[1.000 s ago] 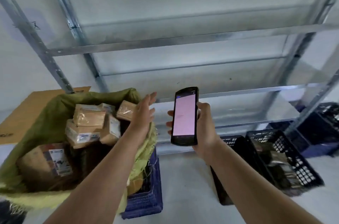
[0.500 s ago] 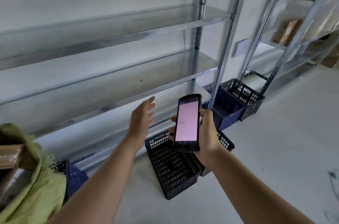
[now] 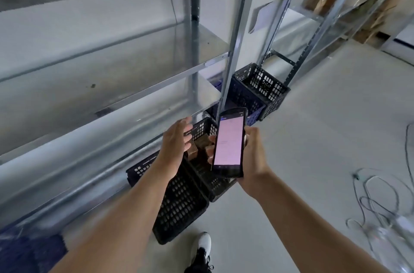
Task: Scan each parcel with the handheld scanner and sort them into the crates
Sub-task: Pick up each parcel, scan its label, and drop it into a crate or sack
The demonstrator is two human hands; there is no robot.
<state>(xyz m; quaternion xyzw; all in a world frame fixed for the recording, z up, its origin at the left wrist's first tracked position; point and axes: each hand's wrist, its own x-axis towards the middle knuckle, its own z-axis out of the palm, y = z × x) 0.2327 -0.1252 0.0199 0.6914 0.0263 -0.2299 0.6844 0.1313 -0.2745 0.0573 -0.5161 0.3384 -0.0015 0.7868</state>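
My right hand [image 3: 253,156] grips the black handheld scanner [image 3: 228,141] upright, its pink screen facing me. My left hand [image 3: 174,140] is held out beside it with straight fingers and nothing in it. Both hands hover over two black crates on the floor: a near one [image 3: 179,203] and one behind it [image 3: 212,183] that holds brown parcels [image 3: 199,146], partly hidden by my hands and the scanner. Further back stand a blue crate [image 3: 242,98] and another black crate [image 3: 266,89].
A metal shelving rack [image 3: 112,84] runs along the left, with upright posts [image 3: 235,33] right behind the crates. Loose cables [image 3: 376,201] lie on the grey floor at right. My shoe [image 3: 202,250] is at the bottom. A blue crate corner [image 3: 29,252] shows at lower left.
The view has swung right, away from the green sack of parcels, and tilted down onto the crates. Both hands keep their pose; the scanner stays in my right hand.
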